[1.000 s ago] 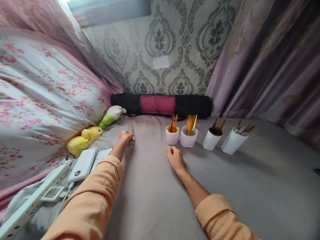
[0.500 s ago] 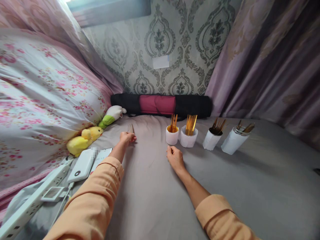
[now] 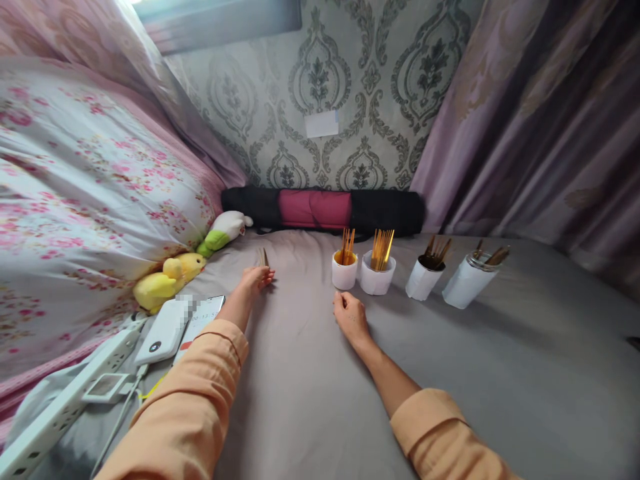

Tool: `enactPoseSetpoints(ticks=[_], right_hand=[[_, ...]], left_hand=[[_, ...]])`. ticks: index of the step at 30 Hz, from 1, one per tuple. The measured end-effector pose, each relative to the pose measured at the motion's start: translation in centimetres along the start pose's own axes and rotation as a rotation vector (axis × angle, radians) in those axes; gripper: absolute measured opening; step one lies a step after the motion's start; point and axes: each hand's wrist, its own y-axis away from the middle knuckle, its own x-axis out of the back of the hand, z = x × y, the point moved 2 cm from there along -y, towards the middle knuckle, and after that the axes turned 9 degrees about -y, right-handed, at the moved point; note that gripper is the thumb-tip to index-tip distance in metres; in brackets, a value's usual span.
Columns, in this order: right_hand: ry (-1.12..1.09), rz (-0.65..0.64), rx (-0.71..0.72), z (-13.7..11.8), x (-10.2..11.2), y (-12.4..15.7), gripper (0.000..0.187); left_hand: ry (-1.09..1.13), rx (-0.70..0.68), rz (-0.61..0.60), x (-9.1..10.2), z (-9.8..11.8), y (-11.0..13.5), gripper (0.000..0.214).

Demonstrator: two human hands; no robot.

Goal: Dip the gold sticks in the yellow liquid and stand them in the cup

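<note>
My left hand rests on the grey bed sheet, fingers stretched to the right, with a small bundle of thin brown sticks poking up from its far side. My right hand lies loosely curled on the sheet just in front of a white cup of orange sticks; nothing shows in it. To the right stand a second white cup of yellow sticks, a tilted white cup of dark sticks and a tilted paper-wrapped jar of sticks.
A floral quilt is piled at the left, with a yellow plush duck and a green-white plush. A power bank, phone and power strip lie near left. A black-red roll lines the wall; curtains hang right.
My left hand's fingers have unfolded from a fist and stretched to the right, while the sticks stay where they were. The right hand has not moved.
</note>
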Motion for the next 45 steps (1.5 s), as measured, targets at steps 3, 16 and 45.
enactPoseSetpoints(ticks=[3,16,45], right_hand=[[-0.003,0.002,0.002,0.0,0.0,0.0,0.036],[-0.008,0.005,0.008,0.1,0.0,0.0,0.038],[-0.021,-0.012,0.014,0.1,0.0,0.0,0.039]], left_hand=[[0.039,0.018,-0.022,-0.1,-0.2,-0.1,0.010],[0.139,0.041,-0.073,-0.7,-1.1,0.1,0.008],[0.374,-0.044,-0.259,-4.8,-4.5,8.0,0.016]])
